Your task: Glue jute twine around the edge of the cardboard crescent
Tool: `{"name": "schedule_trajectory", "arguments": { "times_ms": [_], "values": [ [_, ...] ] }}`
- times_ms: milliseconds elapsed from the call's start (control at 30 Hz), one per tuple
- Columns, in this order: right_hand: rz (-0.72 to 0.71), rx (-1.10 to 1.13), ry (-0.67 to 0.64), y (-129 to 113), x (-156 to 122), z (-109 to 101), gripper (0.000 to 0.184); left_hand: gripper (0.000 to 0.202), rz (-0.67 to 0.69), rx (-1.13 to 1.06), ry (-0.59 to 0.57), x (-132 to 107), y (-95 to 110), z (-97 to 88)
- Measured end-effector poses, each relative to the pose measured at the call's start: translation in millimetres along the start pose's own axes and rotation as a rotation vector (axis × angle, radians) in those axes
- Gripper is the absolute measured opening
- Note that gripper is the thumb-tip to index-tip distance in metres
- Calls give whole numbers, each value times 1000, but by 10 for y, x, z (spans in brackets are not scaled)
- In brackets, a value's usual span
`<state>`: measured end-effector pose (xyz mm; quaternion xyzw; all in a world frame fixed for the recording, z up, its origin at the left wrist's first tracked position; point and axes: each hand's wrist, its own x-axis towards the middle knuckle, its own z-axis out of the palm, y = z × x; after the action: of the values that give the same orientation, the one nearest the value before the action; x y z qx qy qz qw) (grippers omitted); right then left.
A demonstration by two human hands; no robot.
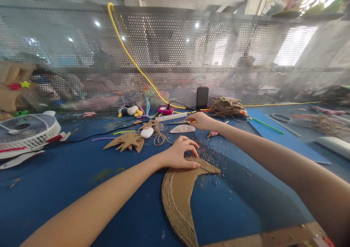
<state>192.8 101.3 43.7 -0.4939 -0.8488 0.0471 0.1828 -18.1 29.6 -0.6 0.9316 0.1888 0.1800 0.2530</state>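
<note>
A crescent-shaped piece of cardboard [183, 188] lies on the blue table, with rows of twine along its outer curve. My left hand [179, 154] rests on its upper part, thumb on the twine and cardboard, the other fingers bent and apart from the thumb. Farther off, my right hand [201, 120] has its fingers closed at the yellow-and-black handles of a pair of scissors [177, 122], whose blades point left on the table. Just in front of the scissors is a pale, half-round piece [182, 129].
Left of my hands are a cardboard cutout with points [127, 142], a white oval object [147, 132], loose twine [159, 137] and a white fan [27, 130]. At the back stand a phone [202, 98] and a twine heap [226, 106]. A blue board [287, 137] lies right.
</note>
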Motion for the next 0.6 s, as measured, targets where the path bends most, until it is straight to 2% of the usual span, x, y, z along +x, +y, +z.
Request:
{"name": "schedule_trajectory", "arguments": {
  "times_ms": [100, 200, 233, 300, 367, 433, 500, 600],
  "values": [
    [-8, -20, 36, 2, -201, -186, 33, 27, -6, -7, -10, 4, 10, -7],
    [17, -83, 80, 38, -510, -424, 23, 28, -31, -19, -8, 9, 26, -16],
    [57, -175, 106, 72, -622, -486, 23, 26, -38, -22, 0, 11, 30, -18],
    [237, -340, 126, 186, -841, -550, 28, 22, -42, -25, 24, 15, 36, -18],
    [422, -454, 81, 345, -1031, -520, 42, 21, -42, -15, 58, 19, 37, -14],
    [499, -411, -13, 512, -1173, -412, 53, 22, -55, 20, 101, 25, 36, -8],
    [471, -371, -25, 648, -1262, -270, 52, 24, -85, 69, 136, 32, 32, 0],
    [418, -375, 37, 747, -1323, -96, 37, 24, -134, 128, 184, 40, 26, 10]
  ]
}}
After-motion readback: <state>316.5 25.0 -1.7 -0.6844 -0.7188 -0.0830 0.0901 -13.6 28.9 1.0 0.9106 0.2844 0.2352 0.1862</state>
